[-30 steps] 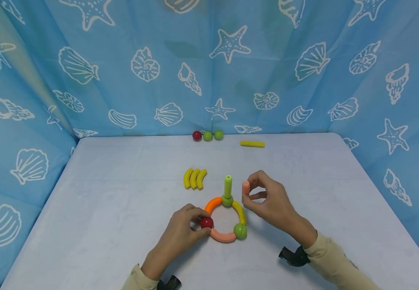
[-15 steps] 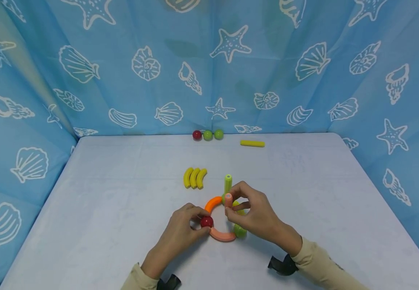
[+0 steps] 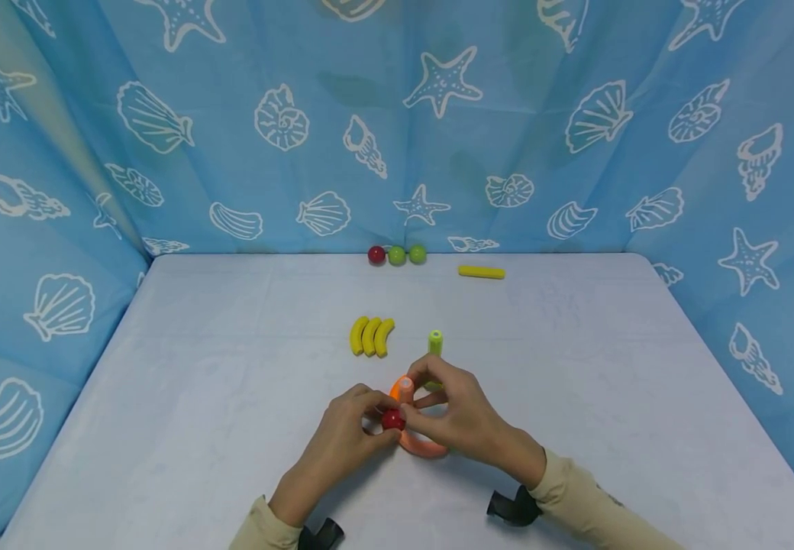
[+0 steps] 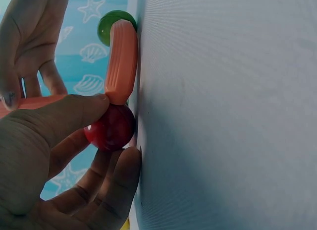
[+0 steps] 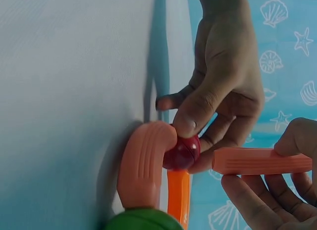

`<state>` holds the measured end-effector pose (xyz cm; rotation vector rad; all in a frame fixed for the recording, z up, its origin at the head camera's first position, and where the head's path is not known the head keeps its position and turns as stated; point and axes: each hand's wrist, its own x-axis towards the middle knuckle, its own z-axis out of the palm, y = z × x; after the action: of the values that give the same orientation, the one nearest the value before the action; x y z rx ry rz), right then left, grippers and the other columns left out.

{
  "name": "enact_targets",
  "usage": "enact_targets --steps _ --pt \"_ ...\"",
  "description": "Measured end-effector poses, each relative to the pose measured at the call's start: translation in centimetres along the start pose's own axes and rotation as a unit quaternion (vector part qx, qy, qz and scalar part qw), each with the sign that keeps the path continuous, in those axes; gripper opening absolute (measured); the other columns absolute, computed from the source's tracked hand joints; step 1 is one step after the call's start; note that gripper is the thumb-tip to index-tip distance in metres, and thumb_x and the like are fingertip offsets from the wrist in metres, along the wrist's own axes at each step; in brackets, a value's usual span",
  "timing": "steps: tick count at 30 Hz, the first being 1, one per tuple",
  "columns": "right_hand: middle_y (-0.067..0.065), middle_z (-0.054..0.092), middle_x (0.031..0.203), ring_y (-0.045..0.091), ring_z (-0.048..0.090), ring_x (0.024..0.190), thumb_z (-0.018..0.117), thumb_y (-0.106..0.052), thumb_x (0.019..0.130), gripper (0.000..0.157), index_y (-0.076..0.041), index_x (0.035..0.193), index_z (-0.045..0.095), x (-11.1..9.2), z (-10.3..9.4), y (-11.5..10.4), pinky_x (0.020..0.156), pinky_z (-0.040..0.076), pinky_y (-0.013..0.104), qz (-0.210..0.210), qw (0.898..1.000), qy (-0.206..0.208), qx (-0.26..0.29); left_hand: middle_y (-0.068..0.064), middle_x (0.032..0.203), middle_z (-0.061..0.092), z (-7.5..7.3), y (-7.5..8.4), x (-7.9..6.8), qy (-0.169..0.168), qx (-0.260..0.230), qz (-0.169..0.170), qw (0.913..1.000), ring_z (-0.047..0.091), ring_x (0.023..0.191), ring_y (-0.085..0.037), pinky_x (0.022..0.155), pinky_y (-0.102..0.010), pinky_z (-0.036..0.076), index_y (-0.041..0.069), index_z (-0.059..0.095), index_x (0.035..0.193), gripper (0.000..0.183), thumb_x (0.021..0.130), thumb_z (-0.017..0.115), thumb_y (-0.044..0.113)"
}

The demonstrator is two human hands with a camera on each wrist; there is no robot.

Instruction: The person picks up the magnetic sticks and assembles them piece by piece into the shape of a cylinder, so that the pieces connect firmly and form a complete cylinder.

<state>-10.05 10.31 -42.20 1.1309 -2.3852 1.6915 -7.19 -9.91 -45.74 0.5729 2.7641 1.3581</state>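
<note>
My left hand (image 3: 345,435) pinches a red ball (image 4: 113,128) between thumb and fingers at the left of a ring of curved toy pieces on the table. The ring's curved salmon piece (image 5: 141,165) and curved orange piece (image 5: 178,195) meet that ball. With thumb and fingers my right hand (image 3: 466,416) grips a straight salmon rod (image 5: 262,161), held upright just above the red ball, a small gap between them. Behind the right hand a light green rod (image 3: 435,344) stands upright. A green ball (image 5: 143,221) shows at the salmon curve's other end. The ring's right side is hidden by the right hand.
Three yellow curved pieces (image 3: 372,336) lie side by side behind the ring. At the table's back edge are a red ball (image 3: 376,255), two green balls (image 3: 407,255) and a straight yellow rod (image 3: 482,272). A blue shell-print curtain (image 3: 397,153) surrounds the table.
My right hand has moved left and a little down across the ring, carrying the salmon rod from the right side to above the red ball. My left hand keeps its pinch in place.
</note>
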Motion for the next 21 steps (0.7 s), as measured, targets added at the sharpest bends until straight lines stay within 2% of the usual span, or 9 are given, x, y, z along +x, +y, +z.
enact_targets --steps 8,12,21 --pt "0.000 0.063 0.102 0.015 0.067 0.094 0.074 0.007 0.082 0.037 -0.011 0.108 0.054 0.3 0.7 0.2 0.070 0.060 0.029 -0.019 1.000 -0.009 0.012 0.004 0.089 0.060 0.0 -0.1 -0.1 0.007 0.000 0.005 1.0000 0.064 0.082 -0.011 0.071 -0.027 0.056 0.011 0.072 0.099 0.026 0.077 0.087 0.010" --pt "0.000 0.063 0.102 0.015 0.067 0.094 0.075 0.006 0.083 0.036 -0.011 0.107 0.055 0.3 1.0 0.2 0.071 0.060 0.029 -0.014 1.000 -0.011 0.015 0.003 0.088 0.060 0.1 -0.1 -0.1 0.014 0.001 0.012 0.9998 0.064 0.081 -0.011 0.070 -0.026 0.055 0.012 0.072 0.096 0.024 0.077 0.086 0.009" --pt "0.004 0.064 0.104 0.018 0.068 0.093 0.077 0.006 0.082 0.037 -0.008 0.109 0.055 0.2 1.3 0.3 0.071 0.059 0.028 -0.025 1.000 -0.014 -0.005 0.002 0.088 0.061 0.1 -0.1 -0.1 0.021 0.009 0.021 0.9995 0.064 0.081 -0.012 0.068 -0.026 0.055 0.012 0.071 0.094 0.023 0.076 0.085 0.006"
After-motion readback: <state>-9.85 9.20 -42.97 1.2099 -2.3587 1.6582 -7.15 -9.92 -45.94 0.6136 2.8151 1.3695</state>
